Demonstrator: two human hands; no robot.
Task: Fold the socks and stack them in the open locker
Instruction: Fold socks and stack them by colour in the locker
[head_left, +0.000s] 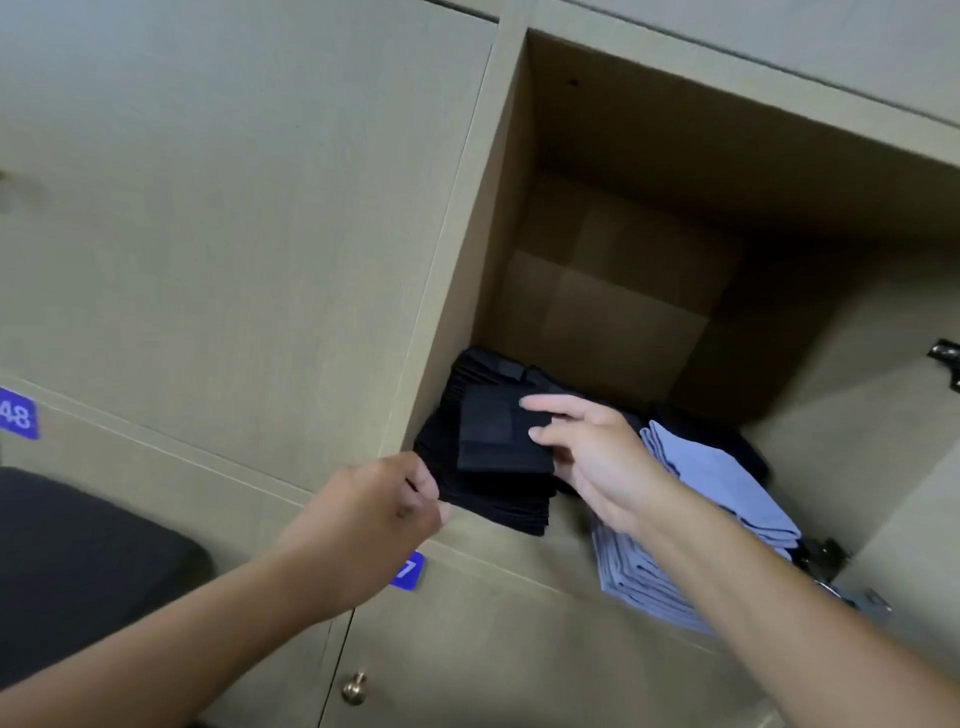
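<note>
— Where's the folded black sock (498, 434)?
— On top of the black sock stack (483, 467), at the open locker (613, 218) floor's 9 o'clock side.
— And the grips?
— Right hand (587, 457) pinches the sock's edge; left hand (374, 514) curls its fingers on the stack's front corner. Blue socks (722, 499) lie at 3 o'clock.

I read two number tags, both blue with white digits. One tag (18, 414) sits at the left edge on a closed locker door (156, 493) and shows "48". The other tag (407, 571) sits on the door below the open locker; my left hand (363, 525) covers part, only "7" shows.
</note>
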